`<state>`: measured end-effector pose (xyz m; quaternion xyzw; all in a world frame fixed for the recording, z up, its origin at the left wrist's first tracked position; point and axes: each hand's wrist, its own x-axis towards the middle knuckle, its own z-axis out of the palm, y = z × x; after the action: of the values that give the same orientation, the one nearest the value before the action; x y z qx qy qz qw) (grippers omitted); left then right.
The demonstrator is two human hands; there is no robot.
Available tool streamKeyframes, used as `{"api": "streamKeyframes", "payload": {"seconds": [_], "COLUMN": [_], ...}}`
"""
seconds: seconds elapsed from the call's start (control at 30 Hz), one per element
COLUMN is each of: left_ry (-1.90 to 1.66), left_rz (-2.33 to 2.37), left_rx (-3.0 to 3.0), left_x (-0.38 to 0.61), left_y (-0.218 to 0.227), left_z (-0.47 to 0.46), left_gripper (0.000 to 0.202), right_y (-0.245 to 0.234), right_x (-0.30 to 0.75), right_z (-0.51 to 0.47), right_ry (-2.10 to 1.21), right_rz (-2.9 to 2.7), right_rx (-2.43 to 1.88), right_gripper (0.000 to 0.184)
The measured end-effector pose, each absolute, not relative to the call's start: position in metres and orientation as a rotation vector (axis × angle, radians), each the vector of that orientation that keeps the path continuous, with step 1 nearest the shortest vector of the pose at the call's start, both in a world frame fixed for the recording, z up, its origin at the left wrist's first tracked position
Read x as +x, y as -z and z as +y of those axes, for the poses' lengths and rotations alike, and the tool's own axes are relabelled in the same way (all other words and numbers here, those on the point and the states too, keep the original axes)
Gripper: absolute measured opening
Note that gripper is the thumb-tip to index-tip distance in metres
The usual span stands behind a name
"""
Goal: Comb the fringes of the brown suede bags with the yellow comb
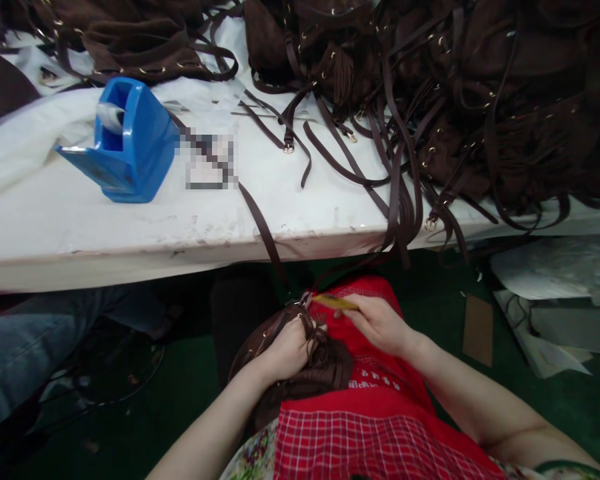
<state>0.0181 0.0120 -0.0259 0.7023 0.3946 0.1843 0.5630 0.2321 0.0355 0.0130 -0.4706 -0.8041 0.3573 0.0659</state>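
Observation:
A dark brown suede-like bag (325,373) with gold eyelets rests on my lap. My left hand (293,347) is closed on it near the top, by a bunched brown fringe (323,347) and a metal fitting. Just to the right, my right hand (377,320) grips a slim yellow tool (335,302), whose tip points left toward the fitting; its exact kind does not show. A dark flat strap (260,217) runs from the table down over the edge toward the bag. My left fingertips are partly hidden by the fringe.
A blue tape dispenser (137,147) stands on the white table (130,233). Several brown bags (455,100) are heaped along the back and right, their buckled straps (400,193) hanging over the edge. Another person's jeans (25,347) show at left. Cardboard (478,330) lies on the floor at right.

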Motion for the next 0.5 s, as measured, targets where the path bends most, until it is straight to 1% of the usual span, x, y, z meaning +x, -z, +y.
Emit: {"api": "streamKeyframes", "payload": {"seconds": [0.07,0.17,0.27,0.37,0.5], "left_ry": [-0.403,-0.348,-0.355,-0.416,-0.42], "left_rz": [0.903,0.917,0.979,1.014,1.053], "left_rx": [1.716,1.776,1.829,1.894,1.82], "left_x": [0.02,0.019,0.014,0.009,0.005], "left_y": [0.025,0.019,0.012,0.001,-0.014], "left_z": [0.013,0.012,0.011,0.006,-0.003], "left_gripper": [0.031,0.028,0.031,0.034,0.036], "right_y": [-0.011,0.008,0.02,0.019,0.018], "right_x": [0.223,0.223,0.231,0.238,0.254], "right_z": [0.026,0.023,0.027,0.032,0.041], "right_ry": [-1.008,-0.867,-0.728,-0.595,-0.554], "right_rz": [-2.661,-2.836,-2.784,-2.745,-2.571], "right_rx": [-1.406,-1.682,-1.892,-1.945,-2.272], "right_gripper": [0.027,0.028,0.029,0.03,0.031]}}
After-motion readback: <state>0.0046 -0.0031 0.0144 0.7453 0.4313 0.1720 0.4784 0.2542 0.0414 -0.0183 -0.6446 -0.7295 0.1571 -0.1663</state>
